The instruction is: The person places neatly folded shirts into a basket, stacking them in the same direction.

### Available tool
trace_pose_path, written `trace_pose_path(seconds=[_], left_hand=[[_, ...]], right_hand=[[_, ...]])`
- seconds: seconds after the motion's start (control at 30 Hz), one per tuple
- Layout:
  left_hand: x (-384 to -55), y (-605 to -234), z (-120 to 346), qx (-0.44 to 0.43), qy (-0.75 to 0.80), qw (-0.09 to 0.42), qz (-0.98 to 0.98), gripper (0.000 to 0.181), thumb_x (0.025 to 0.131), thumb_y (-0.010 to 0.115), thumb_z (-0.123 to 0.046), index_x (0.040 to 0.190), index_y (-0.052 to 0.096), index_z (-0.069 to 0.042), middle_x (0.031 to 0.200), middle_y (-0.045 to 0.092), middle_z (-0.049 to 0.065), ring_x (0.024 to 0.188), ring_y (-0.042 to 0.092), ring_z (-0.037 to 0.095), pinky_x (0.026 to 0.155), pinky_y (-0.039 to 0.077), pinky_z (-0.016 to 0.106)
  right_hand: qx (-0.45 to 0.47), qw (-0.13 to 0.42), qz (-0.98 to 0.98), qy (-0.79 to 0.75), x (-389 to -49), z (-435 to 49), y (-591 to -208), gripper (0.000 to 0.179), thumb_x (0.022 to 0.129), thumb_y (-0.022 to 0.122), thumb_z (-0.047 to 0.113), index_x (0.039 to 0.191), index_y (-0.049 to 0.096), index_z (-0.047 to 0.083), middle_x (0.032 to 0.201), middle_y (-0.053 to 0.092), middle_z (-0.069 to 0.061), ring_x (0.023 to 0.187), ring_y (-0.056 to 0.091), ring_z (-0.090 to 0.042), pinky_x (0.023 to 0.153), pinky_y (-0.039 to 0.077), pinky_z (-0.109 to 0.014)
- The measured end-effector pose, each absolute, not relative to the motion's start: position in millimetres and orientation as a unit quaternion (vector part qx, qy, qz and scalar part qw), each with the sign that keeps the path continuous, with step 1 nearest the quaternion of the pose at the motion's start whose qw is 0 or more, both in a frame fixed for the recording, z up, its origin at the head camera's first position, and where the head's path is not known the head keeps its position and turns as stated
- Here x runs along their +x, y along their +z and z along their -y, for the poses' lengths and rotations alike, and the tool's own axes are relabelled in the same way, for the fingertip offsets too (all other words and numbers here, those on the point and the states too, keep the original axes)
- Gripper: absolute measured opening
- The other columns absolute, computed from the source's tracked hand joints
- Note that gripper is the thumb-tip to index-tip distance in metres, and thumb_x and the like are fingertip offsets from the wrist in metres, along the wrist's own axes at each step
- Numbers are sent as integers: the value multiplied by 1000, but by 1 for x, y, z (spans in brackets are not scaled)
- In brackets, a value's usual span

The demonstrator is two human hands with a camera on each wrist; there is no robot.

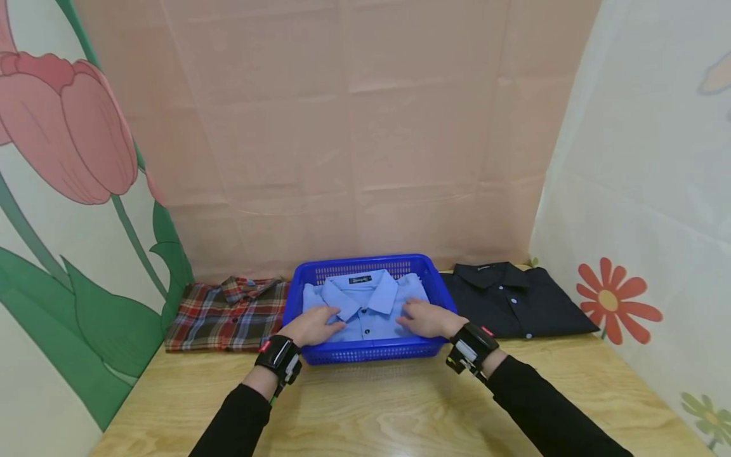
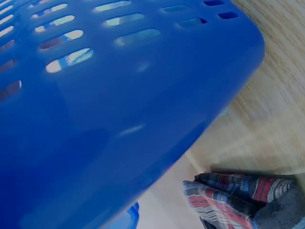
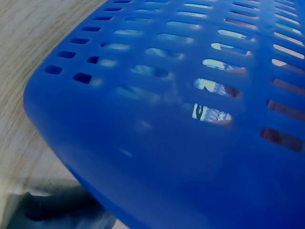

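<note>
In the head view a folded light blue shirt (image 1: 374,317), collar at the far side, lies inside a blue plastic basket (image 1: 371,351). My left hand (image 1: 314,325) reaches over the basket's near left corner and rests on the shirt's left side, fingers extended. On the opposite side my right hand (image 1: 427,318) touches the shirt with loosely extended fingers. Both wrist views are filled mostly by the slotted basket wall (image 2: 143,95), so the hands are hidden there; through the slots (image 3: 212,113) small patches of light cloth show.
A folded plaid shirt (image 1: 228,317) lies left of the basket, and a folded black shirt (image 1: 516,301) lies to its right. All stand on a wooden table (image 1: 371,406). A brown backdrop (image 1: 354,139) rises behind, with flower-printed sheets (image 1: 645,209) at the sides.
</note>
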State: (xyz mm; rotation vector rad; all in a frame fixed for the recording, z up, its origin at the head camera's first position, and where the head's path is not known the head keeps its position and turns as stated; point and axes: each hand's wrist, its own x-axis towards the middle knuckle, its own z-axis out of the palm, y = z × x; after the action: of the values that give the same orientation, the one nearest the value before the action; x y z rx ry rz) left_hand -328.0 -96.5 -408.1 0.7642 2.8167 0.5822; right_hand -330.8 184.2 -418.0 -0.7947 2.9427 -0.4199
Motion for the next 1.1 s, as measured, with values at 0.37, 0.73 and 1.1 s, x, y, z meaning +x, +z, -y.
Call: trace_pose_path(seconds=[0.37, 0.73, 1.1], left_hand=[[-330, -413, 97, 223, 200, 118, -947, 55, 99, 47, -37, 142, 40, -4, 141, 47, 15, 129, 40, 31, 107, 34, 50], [-338, -418, 99, 240, 213, 100, -942, 58, 98, 46, -40, 143, 38, -5, 140, 48, 16, 127, 42, 29, 106, 36, 49], [-334, -408, 112, 292, 267, -29, -918, 41, 99, 50, -30, 134, 52, -9, 131, 58, 11, 114, 55, 25, 95, 47, 45]], right_hand=[[-204, 85, -965, -140, -333, -183, -420, 26, 97, 51, 30, 90, 60, 7, 77, 52, -3, 73, 49, -19, 69, 42, -38], [-204, 88, -961, -165, -329, -186, -419, 47, 98, 50, 32, 130, 52, -3, 125, 58, -22, 115, 52, -32, 99, 41, -51], [-221, 39, -959, -172, -321, -176, -405, 50, 97, 51, 30, 134, 49, -2, 133, 54, -19, 123, 46, -33, 103, 38, -52]])
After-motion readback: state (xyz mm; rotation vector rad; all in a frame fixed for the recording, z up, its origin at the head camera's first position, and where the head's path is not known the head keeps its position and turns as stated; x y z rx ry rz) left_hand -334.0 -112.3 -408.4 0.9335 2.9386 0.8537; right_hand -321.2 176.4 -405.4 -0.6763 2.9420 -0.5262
